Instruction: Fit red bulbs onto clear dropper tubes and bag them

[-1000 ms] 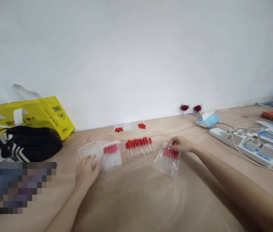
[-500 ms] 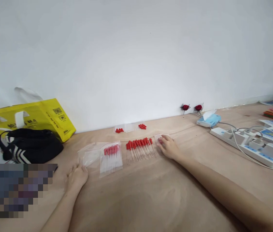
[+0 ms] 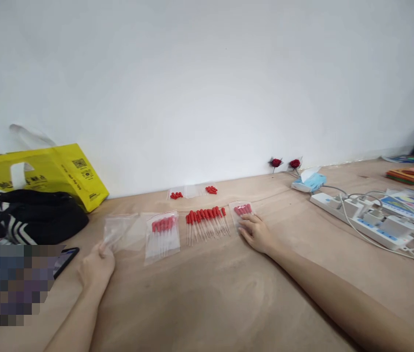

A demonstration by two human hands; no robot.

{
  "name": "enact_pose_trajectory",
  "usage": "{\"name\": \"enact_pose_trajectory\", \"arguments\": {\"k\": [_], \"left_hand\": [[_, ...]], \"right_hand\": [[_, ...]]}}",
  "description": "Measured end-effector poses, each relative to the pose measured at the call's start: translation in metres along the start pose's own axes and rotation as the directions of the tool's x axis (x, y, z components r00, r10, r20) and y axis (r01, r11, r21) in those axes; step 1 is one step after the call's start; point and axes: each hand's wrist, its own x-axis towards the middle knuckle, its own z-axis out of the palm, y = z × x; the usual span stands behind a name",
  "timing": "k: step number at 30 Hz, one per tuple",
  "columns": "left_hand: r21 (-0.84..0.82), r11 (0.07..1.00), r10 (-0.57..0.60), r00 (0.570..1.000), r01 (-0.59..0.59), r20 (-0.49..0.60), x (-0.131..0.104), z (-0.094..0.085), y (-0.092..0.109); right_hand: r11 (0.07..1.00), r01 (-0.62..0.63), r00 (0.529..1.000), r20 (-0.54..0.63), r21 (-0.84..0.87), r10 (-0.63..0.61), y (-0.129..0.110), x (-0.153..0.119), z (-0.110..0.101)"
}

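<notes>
My left hand point(image 3: 96, 266) is closed, pinching the edge of a clear plastic zip bag point(image 3: 116, 229) and lifting it slightly off the table. Flat beside that bag lies another zip bag point(image 3: 162, 248), with several red-topped droppers inside. A row of loose droppers point(image 3: 207, 225), with red rubber bulbs and clear tubes, is spread in the middle. At its right end, a small zip bag point(image 3: 233, 210) holds red bulbs; my right hand point(image 3: 260, 236) rests on its lower part, fingers stretched out. What lies under those fingers is hidden.
Near the wall, red bulbs point(image 3: 211, 189) lie on clear plastic. On the left are a yellow bag point(image 3: 60, 171), a black pouch point(image 3: 49, 215) and a phone point(image 3: 68, 259). A power strip point(image 3: 360, 222) with cables, a tissue pack point(image 3: 310, 183) and two red roses point(image 3: 294, 164) occupy the right.
My left hand has taken hold of the empty zip bag and drawn it to the left. My right hand has slid down its bag, uncovering the red bulbs. The view has shifted slightly right.
</notes>
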Motion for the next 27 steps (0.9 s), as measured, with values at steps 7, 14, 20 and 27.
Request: {"name": "enact_pose_trajectory", "arguments": {"k": [7,14,20,27], "left_hand": [[-0.393,0.668,0.715,0.692,-0.632,0.101,-0.065,0.001,0.066],[-0.574,0.509,0.860,0.373,-0.641,0.347,-0.114,0.014,0.112],[-0.603,0.511,0.857,0.419,-0.613,0.300,-0.112,0.005,0.104],[-0.578,0.506,0.854,0.280,-0.640,0.438,-0.129,0.001,0.104]], "right_hand": [[0.947,-0.307,0.948,0.060,-0.096,0.313,-0.027,0.034,0.004],[0.868,-0.478,0.859,0.135,-0.132,0.494,-0.036,0.077,0.027],[0.830,-0.548,0.810,0.179,-0.107,0.558,-0.040,0.091,0.033],[0.862,-0.492,0.867,0.161,0.123,0.472,-0.024,0.071,0.002]]}}
